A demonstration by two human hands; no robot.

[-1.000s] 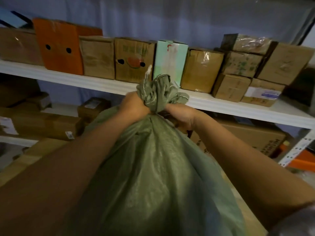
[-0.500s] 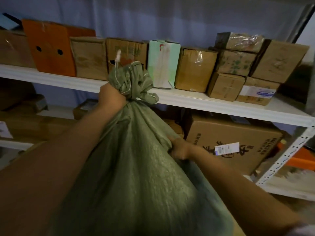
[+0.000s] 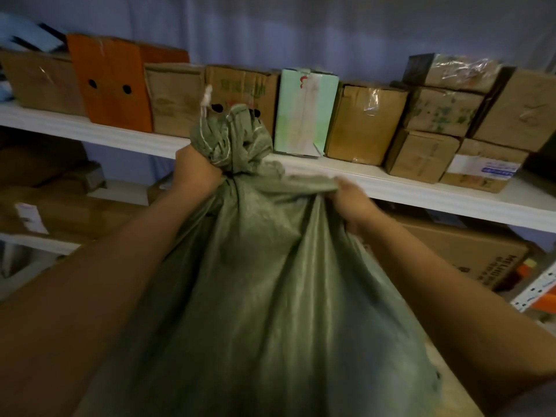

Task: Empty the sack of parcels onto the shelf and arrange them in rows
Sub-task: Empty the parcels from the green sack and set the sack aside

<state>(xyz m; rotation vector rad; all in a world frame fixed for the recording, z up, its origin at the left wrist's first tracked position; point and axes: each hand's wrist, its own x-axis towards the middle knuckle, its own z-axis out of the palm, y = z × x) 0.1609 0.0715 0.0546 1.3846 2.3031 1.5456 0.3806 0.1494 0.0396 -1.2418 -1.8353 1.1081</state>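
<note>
Both hands clamp the green woven sack held up near the white shelf: left hand around its knotted neck, right hand gripping a fabric fold beside it.

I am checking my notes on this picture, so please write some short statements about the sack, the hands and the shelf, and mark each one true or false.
1. The green sack is tied shut at its neck. True.
2. The left hand grips the sack just below the bunched top. True.
3. The right hand rests on the shelf, away from the sack. False: it holds a fold of the sack's side.
4. The orange box stands to the right of the pale green box. False: it stands to its left.
5. Parcels lie spilled out of the sack. False: none are visible.
</note>
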